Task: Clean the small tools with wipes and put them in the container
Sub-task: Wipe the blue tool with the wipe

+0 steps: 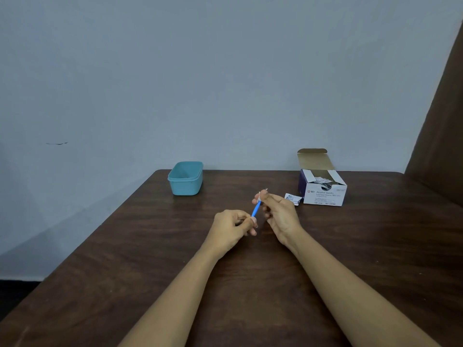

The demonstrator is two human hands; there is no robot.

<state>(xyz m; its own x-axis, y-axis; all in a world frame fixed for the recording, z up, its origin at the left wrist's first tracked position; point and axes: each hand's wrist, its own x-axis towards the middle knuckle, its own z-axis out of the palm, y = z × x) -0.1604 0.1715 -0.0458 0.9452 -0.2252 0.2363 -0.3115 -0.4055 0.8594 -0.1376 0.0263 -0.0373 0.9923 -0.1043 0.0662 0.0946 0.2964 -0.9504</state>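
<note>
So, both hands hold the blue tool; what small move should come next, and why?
Probably the right hand should slide the wipe down the blue tool toward the left hand. The wipe is pinched near the tool's upper end, the shaft below shows bare, and the left hand grips the lower end.

A dark wooden table (125,271) fills the view. Out at eleven o'clock sits a teal plastic container (186,182), open-topped. At one o'clock stands an opened box of BD alcohol swabs (324,194), flap up, with a torn swab packet (292,198) lying just beside it, at the box's nine o'clock.
</note>
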